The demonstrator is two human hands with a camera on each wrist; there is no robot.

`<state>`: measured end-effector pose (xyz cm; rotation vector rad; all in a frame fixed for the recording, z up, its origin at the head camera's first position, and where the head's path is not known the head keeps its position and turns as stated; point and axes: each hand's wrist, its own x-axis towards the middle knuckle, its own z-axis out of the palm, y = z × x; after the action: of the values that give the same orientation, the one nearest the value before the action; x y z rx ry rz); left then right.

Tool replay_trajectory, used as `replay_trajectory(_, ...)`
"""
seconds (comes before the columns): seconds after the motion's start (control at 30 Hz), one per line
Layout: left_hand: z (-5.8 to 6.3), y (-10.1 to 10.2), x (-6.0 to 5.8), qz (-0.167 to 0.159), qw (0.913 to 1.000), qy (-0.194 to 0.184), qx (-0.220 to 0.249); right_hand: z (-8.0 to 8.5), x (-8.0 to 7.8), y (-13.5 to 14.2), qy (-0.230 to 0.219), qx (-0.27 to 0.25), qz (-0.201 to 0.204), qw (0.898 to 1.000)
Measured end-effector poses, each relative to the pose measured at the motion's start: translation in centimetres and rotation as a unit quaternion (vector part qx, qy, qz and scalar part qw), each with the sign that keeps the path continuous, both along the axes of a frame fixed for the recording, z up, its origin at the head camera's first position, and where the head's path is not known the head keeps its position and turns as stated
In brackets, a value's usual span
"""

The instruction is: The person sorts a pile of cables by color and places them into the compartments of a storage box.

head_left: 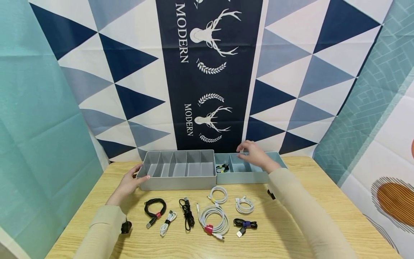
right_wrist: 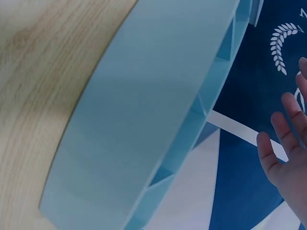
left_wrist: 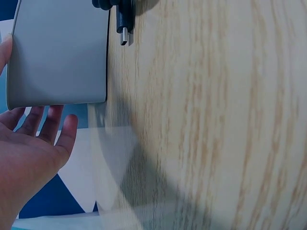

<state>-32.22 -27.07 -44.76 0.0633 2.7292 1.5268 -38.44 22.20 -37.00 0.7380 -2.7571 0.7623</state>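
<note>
1. Standing side by side toward the back of the desk: a long grey box with five compartments and, just beside its right end, a pale blue box. A dark cable with a yellow-green tie lies in the blue one's leftmost compartment.
2. Seven more coiled or bundled cables in front, black and white, among them a black loop with a red tie and a black bundle with a purple one.
3. Left hand grips the grey box's left end, thumb at the front rim.
4. Right hand hovers above the blue box holding nothing, fingers apart, loosely bent.
5. Desk pale wood-grained; behind, a hanging with blue-and-white triangles and stag heads; teal cloth at left.
</note>
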Motion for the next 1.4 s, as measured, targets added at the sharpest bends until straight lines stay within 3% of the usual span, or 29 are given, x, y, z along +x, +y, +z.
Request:
replay_trajectory(0.5, 0.0, 0.0, 0.0, -0.002, 1.0, 0.0, -0.003, 3.2, 2.5, -0.2, 0.032, 0.022, 0.004, 0.999)
replay_trajectory(0.7, 0.1, 0.0, 0.0, -0.003, 1.0, 0.003, -0.003, 4.0, 3.6, 0.4, 0.059, 0.022, -0.002, 0.998)
replay_trajectory(1.4, 0.3, 0.0, 0.2, -0.007, 1.0, 0.003, 0.006, 5.9, 6.8, 2.5, 0.078, 0.026, 0.008, 0.997)
